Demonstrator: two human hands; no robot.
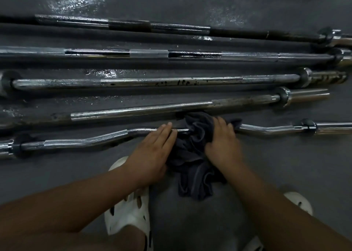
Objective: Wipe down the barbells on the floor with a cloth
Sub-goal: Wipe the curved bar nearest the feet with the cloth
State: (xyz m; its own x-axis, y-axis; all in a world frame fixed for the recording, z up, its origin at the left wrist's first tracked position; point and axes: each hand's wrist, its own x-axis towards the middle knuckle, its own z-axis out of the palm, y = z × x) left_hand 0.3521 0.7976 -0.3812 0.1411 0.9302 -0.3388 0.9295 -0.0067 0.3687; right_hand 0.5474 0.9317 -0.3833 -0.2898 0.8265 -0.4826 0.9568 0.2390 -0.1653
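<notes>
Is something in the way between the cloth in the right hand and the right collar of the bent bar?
Nothing visible. The right hand holds the cloth on the bent bar, and the bar from there to the right collar is bare. The left hand rests on the bar's other side.

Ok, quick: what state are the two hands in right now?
Left hand: open, straight fingers resting on the curl bar.
Right hand: closed on the dark cloth, holding it against that bar.
</notes>
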